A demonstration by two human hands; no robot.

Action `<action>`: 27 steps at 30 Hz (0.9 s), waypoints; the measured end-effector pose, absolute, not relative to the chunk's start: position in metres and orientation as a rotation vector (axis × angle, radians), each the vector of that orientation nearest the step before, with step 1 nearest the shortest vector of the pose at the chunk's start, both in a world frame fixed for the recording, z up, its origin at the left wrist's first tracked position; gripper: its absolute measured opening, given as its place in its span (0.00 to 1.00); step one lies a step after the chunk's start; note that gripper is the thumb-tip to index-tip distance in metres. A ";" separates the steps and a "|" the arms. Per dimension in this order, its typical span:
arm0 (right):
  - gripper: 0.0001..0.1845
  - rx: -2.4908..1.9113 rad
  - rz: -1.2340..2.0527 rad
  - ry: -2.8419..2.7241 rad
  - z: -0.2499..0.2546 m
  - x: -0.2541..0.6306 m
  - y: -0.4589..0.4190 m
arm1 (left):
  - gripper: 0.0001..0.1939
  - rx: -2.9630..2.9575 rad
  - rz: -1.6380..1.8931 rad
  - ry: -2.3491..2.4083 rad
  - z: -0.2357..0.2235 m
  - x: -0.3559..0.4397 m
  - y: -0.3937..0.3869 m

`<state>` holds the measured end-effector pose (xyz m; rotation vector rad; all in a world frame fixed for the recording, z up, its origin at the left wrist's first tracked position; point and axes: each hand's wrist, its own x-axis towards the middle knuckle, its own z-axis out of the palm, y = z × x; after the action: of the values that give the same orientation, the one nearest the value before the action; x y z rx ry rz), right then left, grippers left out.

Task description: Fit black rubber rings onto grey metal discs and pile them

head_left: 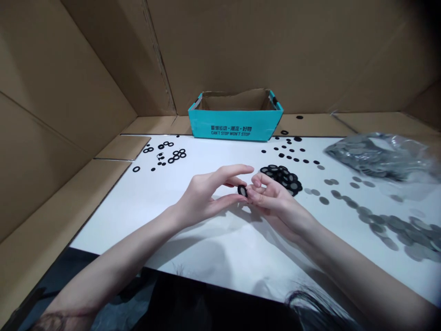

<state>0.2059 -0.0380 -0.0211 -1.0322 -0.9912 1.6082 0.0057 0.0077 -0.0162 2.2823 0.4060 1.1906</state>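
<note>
A small black ring with a grey centre (242, 190) is held upright between both hands, above the white table. My left hand (210, 191) has its thumb and a lower finger at the ring's edge, while its index finger stretches out above. The thumb and fingertips of my right hand (272, 195) pinch the ring's right side, and its other fingers curl. Just behind my right hand lies a heap of black rings with grey centres (280, 177), partly covered by that hand. Loose grey discs (365, 211) spread out to the right of it.
A turquoise box (236, 123) stands at the back. Black rings (171, 160) lie at the left, and small black discs (292, 151) at the back right. A clear plastic bag of grey discs (372, 154) rests at the right. Cardboard walls (292, 55) enclose the white table (120, 216).
</note>
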 end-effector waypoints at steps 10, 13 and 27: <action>0.32 -1.026 1.651 -0.910 -0.023 0.210 -0.038 | 0.29 2.340 1.105 0.389 -0.020 0.005 0.011; 0.32 -1.025 1.656 -0.889 -0.021 0.208 -0.038 | 0.32 2.368 1.172 0.362 -0.022 0.006 0.012; 0.22 -1.463 0.912 -1.447 -0.003 0.256 -0.019 | 0.17 2.397 1.197 0.741 -0.011 -0.015 0.031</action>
<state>0.2555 -0.0186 -0.0026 -1.4635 -1.4468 0.9115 -0.0147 0.0310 -0.0106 2.3968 0.7411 1.1975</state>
